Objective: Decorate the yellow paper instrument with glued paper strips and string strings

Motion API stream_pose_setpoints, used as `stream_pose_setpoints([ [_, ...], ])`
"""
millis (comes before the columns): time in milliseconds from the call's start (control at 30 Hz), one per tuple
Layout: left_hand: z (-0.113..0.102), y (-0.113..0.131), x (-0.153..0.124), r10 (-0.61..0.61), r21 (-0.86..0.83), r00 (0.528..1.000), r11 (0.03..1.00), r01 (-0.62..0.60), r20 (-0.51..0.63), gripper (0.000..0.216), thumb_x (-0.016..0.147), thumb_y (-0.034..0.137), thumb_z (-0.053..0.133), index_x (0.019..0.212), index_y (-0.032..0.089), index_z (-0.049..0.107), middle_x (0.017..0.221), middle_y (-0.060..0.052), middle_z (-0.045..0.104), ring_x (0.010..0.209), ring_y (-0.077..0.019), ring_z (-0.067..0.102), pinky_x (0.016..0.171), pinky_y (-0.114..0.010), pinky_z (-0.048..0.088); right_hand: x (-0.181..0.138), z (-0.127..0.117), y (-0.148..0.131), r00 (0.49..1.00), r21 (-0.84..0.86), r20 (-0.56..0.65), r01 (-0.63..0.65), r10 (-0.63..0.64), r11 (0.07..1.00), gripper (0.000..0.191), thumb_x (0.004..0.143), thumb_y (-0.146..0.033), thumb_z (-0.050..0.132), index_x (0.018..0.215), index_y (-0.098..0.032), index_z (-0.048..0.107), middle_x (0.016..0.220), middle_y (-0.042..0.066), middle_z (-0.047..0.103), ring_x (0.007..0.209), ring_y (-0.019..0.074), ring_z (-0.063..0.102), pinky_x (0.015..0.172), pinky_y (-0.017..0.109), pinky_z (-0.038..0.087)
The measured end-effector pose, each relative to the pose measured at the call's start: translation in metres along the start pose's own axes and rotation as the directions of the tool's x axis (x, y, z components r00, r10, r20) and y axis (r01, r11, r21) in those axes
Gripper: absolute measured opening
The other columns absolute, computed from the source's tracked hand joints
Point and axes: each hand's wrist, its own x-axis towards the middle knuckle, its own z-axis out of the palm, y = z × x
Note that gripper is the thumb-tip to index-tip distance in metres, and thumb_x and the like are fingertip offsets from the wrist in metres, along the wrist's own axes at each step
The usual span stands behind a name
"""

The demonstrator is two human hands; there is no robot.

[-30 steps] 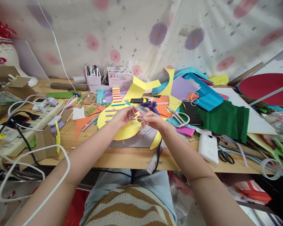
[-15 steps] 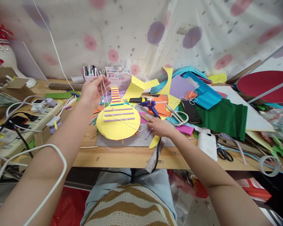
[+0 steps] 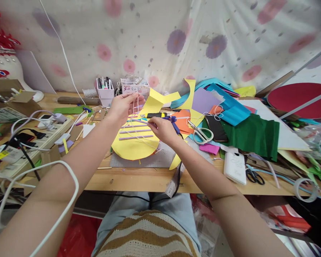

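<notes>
On a grey cutting mat (image 3: pixel 166 160) lies a round yellow paper piece (image 3: pixel 133 150) with purple strips across it, shaped like a guitar body. White strings (image 3: pixel 138 101) run up from it to my left hand (image 3: pixel 125 109), whose thumb and fingertips pinch them above the paper. Over the disc's upper edge, my right hand (image 3: pixel 162 129) grips a thin purple strip (image 3: pixel 139 121) by its right end. The neck part is mostly hidden behind my left hand. A blue glue gun (image 3: pixel 174 122) sits just beyond my right hand, partly covered by it.
White-handled scissors (image 3: pixel 203 135), a black phone (image 3: pixel 216 128) and coloured paper sheets (image 3: pixel 238 103) lie to the right. Chargers on a power strip (image 3: pixel 50 132) stand left. A looping white cable (image 3: pixel 75 185) crosses my left forearm. Pen holder (image 3: pixel 105 94) at the back.
My right hand has come up and left from the mat beside the glue gun, bringing the purple strip over the yellow disc. My left hand has shifted right, still pinching the strings.
</notes>
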Motion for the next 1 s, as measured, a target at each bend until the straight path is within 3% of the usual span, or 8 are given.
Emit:
stream_pose_setpoints([
  [367,0.006,0.018,0.024,-0.015,-0.162,0.998,0.987,0.006,-0.054,0.011,0.086,0.017,0.053,0.077,0.016,0.059,0.081,-0.002,0.068,0.099,-0.0143,0.061,0.085,-0.027,0.05,0.013,0.018,-0.025,0.97,-0.065,0.207,0.147,-0.13,0.987,0.019,0.084,-0.019,0.044,0.083,-0.014,0.062,0.085,0.009,0.066,0.074,0.0165,0.056,0.062,0.025,0.031],
  [433,0.005,0.027,0.031,0.032,-0.185,0.998,0.982,-0.043,-0.06,0.014,0.088,0.017,0.051,0.075,0.018,0.057,0.082,0.0,0.068,0.1,-0.0113,0.06,0.085,-0.025,0.048,0.01,0.016,-0.024,0.93,0.001,0.291,0.236,-0.226,0.972,0.017,0.079,-0.016,0.045,0.082,-0.015,0.063,0.084,0.007,0.067,0.074,0.0158,0.055,0.064,0.025,0.033],
  [567,-0.014,0.046,0.057,0.093,-0.187,0.984,0.975,-0.121,-0.152,0.018,0.091,0.017,0.046,0.075,0.02,0.053,0.078,0.004,0.067,0.099,-0.0067,0.056,0.086,-0.023,0.044,-0.003,0.005,-0.018,0.77,0.206,0.491,0.353,-0.408,0.913,0.017,0.075,-0.016,0.046,0.074,-0.016,0.063,0.078,0.004,0.065,0.069,0.0136,0.052,0.064,0.024,0.035],
  [733,-0.057,0.046,0.095,0.085,-0.103,0.949,0.987,-0.122,-0.304,0.022,0.094,0.017,0.039,0.075,0.02,0.05,0.069,0.007,0.062,0.095,-0.0042,0.054,0.09,-0.026,0.039,-0.023,-0.005,-0.009,0.706,0.334,0.515,0.357,-0.486,0.872,0.021,0.08,-0.016,0.044,0.067,-0.015,0.06,0.071,0.003,0.06,0.067,0.0128,0.049,0.066,0.024,0.036],
  [900,-0.091,0.024,0.105,-0.01,-0.015,0.905,1.0,0.004,-0.425,0.027,0.096,0.019,0.037,0.071,0.019,0.047,0.056,0.007,0.055,0.091,-0.0029,0.053,0.084,-0.022,0.04,-0.035,-0.006,-0.001,0.746,0.352,0.499,0.29,-0.441,0.89,0.044,0.093,-0.035,0.033,0.066,-0.015,0.06,0.067,0.004,0.059,0.068,0.0135,0.05,0.068,0.025,0.038],
  [1000,-0.102,0.015,0.104,-0.014,0.022,0.898,0.999,0.026,-0.439,0.027,0.096,0.019,0.038,0.07,0.021,0.045,0.054,0.008,0.055,0.094,-0.0036,0.053,0.082,-0.022,0.039,-0.037,-0.008,0.005,0.772,0.25,0.525,0.263,-0.359,0.932,0.044,0.093,-0.038,0.035,0.066,-0.016,0.061,0.067,0.005,0.06,0.068,0.0141,0.052,0.066,0.026,0.037],
])
